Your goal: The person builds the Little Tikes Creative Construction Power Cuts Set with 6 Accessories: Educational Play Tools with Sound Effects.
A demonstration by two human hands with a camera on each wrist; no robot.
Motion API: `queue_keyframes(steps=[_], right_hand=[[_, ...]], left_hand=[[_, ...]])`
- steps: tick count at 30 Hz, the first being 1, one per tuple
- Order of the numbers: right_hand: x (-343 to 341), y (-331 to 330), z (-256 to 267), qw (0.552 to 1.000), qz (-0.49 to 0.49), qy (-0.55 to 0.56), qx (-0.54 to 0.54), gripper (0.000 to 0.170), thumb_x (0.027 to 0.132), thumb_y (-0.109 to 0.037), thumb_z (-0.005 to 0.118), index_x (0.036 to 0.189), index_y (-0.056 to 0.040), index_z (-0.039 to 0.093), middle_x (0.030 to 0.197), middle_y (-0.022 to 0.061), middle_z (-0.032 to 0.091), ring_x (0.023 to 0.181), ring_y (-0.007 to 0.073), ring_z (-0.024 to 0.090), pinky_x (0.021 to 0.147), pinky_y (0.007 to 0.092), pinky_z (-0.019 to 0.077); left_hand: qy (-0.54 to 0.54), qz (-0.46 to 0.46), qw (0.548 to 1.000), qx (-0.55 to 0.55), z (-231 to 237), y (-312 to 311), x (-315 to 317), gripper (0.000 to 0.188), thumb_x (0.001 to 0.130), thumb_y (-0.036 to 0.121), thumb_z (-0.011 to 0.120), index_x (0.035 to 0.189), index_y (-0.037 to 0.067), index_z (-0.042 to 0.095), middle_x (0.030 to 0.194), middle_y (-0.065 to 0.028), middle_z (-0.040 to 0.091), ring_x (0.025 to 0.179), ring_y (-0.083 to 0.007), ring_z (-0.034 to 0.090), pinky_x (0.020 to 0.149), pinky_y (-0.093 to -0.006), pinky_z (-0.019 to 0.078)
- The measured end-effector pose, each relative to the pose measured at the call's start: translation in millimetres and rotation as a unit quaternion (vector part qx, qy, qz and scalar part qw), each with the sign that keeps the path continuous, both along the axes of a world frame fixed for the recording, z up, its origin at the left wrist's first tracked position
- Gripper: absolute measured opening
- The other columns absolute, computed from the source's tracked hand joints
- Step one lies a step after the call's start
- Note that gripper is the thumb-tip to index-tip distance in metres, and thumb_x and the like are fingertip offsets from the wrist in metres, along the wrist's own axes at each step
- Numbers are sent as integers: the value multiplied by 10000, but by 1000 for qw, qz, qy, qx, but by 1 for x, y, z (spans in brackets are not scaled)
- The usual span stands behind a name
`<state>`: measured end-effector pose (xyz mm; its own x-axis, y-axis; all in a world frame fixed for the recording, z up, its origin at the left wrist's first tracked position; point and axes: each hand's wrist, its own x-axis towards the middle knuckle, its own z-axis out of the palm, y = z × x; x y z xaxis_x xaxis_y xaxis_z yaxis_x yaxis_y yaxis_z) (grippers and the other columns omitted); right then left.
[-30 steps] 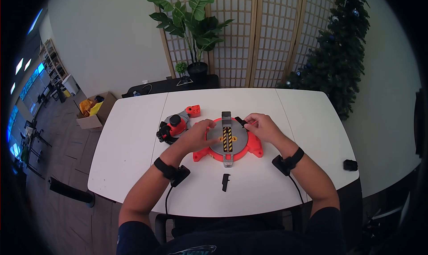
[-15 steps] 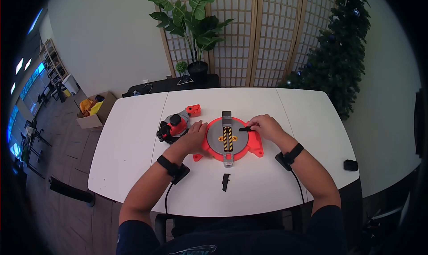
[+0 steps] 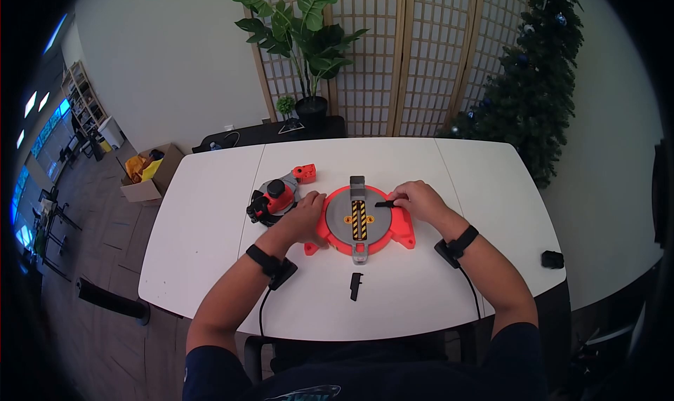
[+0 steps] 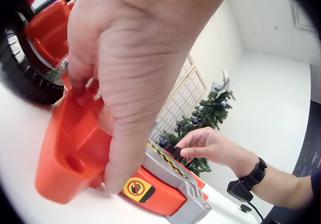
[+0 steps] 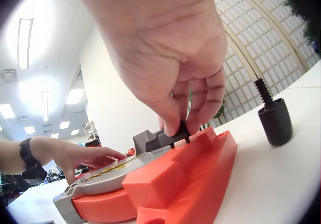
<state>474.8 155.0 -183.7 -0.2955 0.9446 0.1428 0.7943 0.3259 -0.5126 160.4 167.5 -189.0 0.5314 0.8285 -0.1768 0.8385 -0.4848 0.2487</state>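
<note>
One black part (image 3: 383,204) — pinched by the right hand (image 3: 419,200) at the right side of the round base (image 3: 379,227). Left hand (image 3: 305,218) — thumb and fingers gripping the base's left edge.

The white counter (image 3: 189,218) has rounded corners and two visible seams. Near its middle sits a round red-and-grey base (image 3: 379,232); at left, a red, grey and black assembly (image 3: 279,195). A threaded black knob (image 5: 275,118) stands upright near the base, a thin black piece (image 3: 356,286) lies in front, and a dark object (image 3: 552,260) lies near the right edge.
</note>
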Motion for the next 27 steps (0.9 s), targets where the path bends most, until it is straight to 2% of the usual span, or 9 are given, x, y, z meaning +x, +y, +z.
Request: queue_keyframes(steps=[8,17,23,27], right_hand=[[2,-5,1,1000,13,-10,-11,142,852,-46,710,989,-33,746,933,134,749,865,278,721,804,361,565],[3,-5,0,999,32,-16,-14,132,843,-49,719,973,-31,736,928,131,746,861,275,721,792,359,570],[1,-11,-2,1000,20,-21,-7,113,845,-44,718,954,-20,732,934,130,744,860,271,719,794,356,570],[0,-16,-7,999,18,-24,25,104,840,-42,721,940,-15,733,926,127,714,866,277,700,801,362,560]], left_hand=[[-16,0,1000,-9,4,-10,0,1265,500,360,966,1505,-3,286,1527,-218,323,1422,-372,367,1153,-410,394],[9,-35,999,10,9,-11,-1,1292,495,430,972,1512,21,289,1511,-200,367,1360,-363,459,1111,-417,441],[15,-22,999,-36,19,-11,-3,1305,516,482,956,1526,23,270,1546,-182,342,1320,-366,511,1075,-422,476],[12,-23,999,-22,14,-9,-3,1258,516,481,956,1499,31,313,1514,-163,382,1281,-359,542,1040,-424,498]])
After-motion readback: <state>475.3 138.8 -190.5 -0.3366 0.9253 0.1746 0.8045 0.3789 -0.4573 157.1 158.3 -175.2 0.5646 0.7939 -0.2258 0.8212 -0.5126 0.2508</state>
